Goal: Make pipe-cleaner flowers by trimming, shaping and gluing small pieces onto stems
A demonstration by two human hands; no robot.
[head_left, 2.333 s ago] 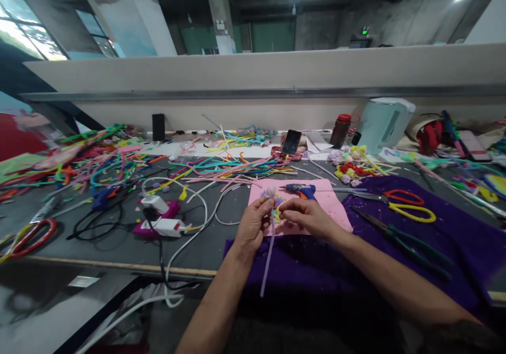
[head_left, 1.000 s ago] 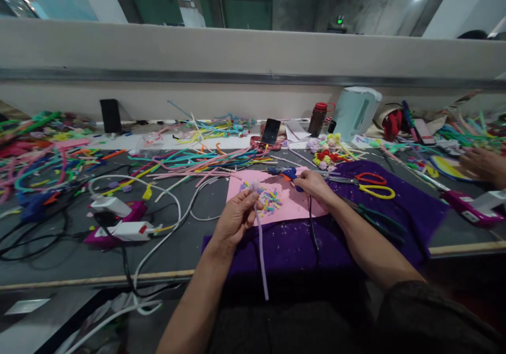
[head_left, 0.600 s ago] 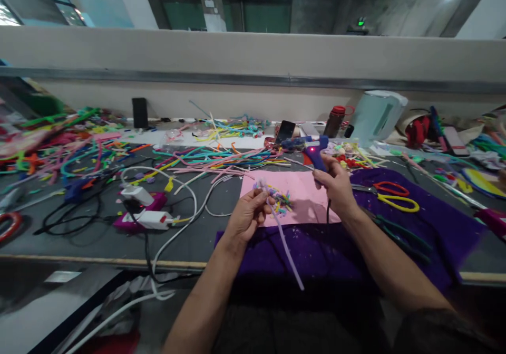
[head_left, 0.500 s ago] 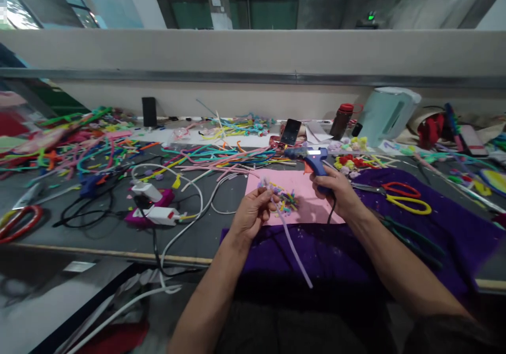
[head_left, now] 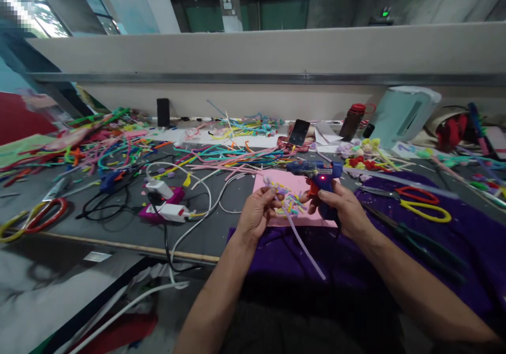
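Pinching the top of a lilac stem (head_left: 302,240) between thumb and fingers, the left hand (head_left: 256,214) is held closed over the near edge of a pink sheet (head_left: 300,219). The stem hangs down and to the right, in front of a purple cloth (head_left: 395,248), and a small curled head (head_left: 269,183) is seen at its upper end. The right hand (head_left: 343,206) is wrapped tightly around the grip of a blue glue gun (head_left: 323,177), whose red lamp is lit and whose nozzle points left, towards the head.

The stem is judged to be very light, soft on the outside and easily bent, so it is best held close under the head, where it will not swing. The gun is rigid and heavier; its tip is likely hot and should not be touched.

Small coloured cuttings (head_left: 290,202) lie on the sheet between the two hands. Scissors (head_left: 422,203) rest on the cloth, well apart.
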